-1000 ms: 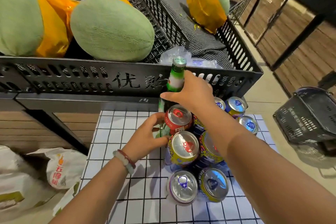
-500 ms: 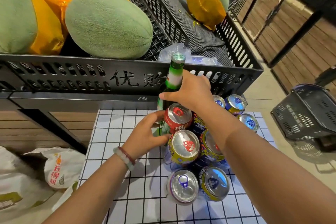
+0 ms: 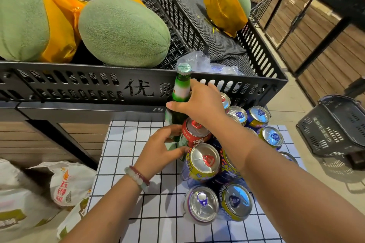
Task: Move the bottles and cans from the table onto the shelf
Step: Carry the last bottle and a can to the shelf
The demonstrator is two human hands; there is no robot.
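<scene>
A green glass bottle (image 3: 181, 89) stands upright at the far edge of the white grid-patterned table (image 3: 126, 152). My right hand (image 3: 199, 104) is wrapped around its neck and shoulder. My left hand (image 3: 160, 150) grips the lower part of the bottle, beside a red can (image 3: 194, 134). Several yellow-and-blue cans (image 3: 205, 162) stand clustered on the table to the right, partly hidden under my right forearm. The black slotted shelf bin (image 3: 110, 87) rises directly behind the bottle.
Large green melons (image 3: 122, 31) in orange wrapping fill the left of the bin; another wrapped melon (image 3: 227, 0) and clear plastic bags (image 3: 199, 61) lie further right. White sacks (image 3: 65, 183) sit on the floor at left. A black shopping basket (image 3: 335, 128) stands at right.
Both hands stay on the bottle in almost the same grip. The bottle stands slightly higher against the bin wall, and the view has shifted a little.
</scene>
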